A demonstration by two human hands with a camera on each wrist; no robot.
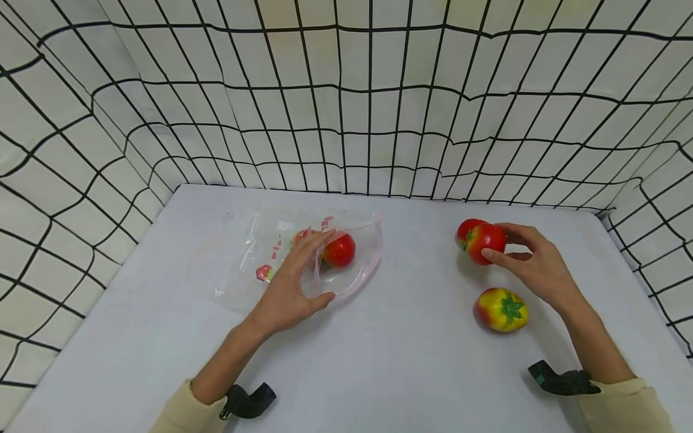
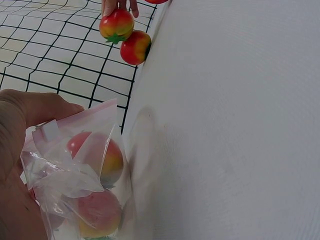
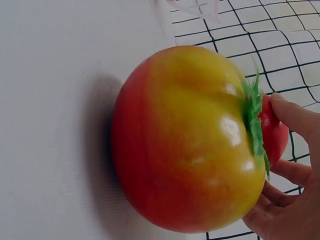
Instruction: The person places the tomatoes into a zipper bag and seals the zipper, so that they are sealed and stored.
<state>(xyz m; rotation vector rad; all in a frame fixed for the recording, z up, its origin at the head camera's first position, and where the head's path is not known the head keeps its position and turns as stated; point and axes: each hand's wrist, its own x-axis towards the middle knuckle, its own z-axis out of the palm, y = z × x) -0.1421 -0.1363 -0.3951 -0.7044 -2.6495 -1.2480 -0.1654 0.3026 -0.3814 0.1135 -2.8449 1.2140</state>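
My left hand [image 1: 295, 282] holds a clear plastic bag [image 1: 360, 279] by its pink-edged mouth, thumb at the near edge and fingers over the top. Inside are a red toy tomato [image 1: 339, 249] and another one [image 2: 100, 212], partly veiled by the film. At the right, my right hand [image 1: 533, 258] pinches a red toy tomato [image 1: 485, 245] between thumb and fingers. Another red tomato [image 1: 467, 228] sits just behind it, partly hidden. A yellow-red tomato [image 1: 500, 310] with a green calyx lies nearer to me, and fills much of the right wrist view.
Everything lies on a white table [image 1: 411, 349]. A black grid net [image 1: 370, 129] over white walls encloses it at the back and both sides. Black wrist cameras sit at both cuffs, the left one [image 1: 249, 402] and the right one [image 1: 563, 379].
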